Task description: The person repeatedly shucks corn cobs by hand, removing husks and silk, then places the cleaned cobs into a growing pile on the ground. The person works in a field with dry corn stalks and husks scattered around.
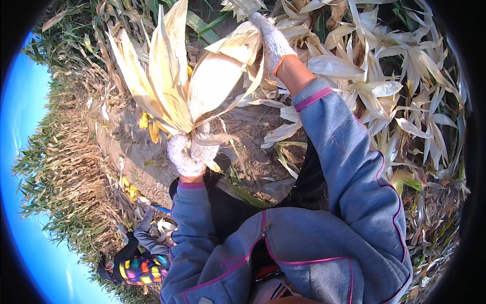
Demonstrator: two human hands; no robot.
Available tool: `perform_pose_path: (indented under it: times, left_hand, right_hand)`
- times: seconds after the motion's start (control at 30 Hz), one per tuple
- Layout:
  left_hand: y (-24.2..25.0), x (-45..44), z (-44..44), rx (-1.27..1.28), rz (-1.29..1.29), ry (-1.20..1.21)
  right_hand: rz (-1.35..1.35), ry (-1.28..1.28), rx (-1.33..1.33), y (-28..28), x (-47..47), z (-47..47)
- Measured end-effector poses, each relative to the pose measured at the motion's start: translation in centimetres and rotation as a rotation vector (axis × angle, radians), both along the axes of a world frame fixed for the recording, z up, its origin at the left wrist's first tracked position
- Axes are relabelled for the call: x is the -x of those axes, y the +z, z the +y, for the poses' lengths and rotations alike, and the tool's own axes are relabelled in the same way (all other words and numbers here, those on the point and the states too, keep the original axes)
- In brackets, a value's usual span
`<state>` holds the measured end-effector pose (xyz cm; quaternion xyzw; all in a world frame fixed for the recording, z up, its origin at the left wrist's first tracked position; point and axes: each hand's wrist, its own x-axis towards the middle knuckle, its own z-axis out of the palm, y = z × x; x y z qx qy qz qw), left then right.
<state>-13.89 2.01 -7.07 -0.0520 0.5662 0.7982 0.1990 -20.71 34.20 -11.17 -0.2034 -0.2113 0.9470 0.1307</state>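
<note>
My left hand (190, 154), in a whitish knit glove, is closed around the base of spread dry corn husks (171, 87), below the centre of the view. The husks fan upward and to both sides; whether an ear is still among them is hidden. My right hand (271, 40), gloved with an orange cuff edge, is at the upper centre beside the tip of a broad husk leaf (216, 83); its fingers are partly hidden, and I cannot tell whether they grip it. Yellow corn ears (153, 129) lie on the soil just beyond my left hand.
Loose dry husks (379, 87) are heaped along the right. More yellow ears (131, 191) lie at the lower left, near a person in a colourful patterned garment (142, 269). Standing corn plants (64, 163) line the left side. Bare soil (133, 152) lies between.
</note>
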Motion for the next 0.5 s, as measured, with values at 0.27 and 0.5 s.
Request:
perform_pose_path:
  times: [0.27, 0.5]
  left_hand:
    - [-2.9, 1.5, 2.2, 0.568, 0.181, 0.108]
    - [1.3, 2.5, 7.4, 0.601, 0.834, -0.255]
  right_hand:
    - [0.045, -0.361, -0.491, 2.3, -0.8, -0.2]
    - [0.035, -0.172, -1.547, 4.0, -2.6, -3.4]
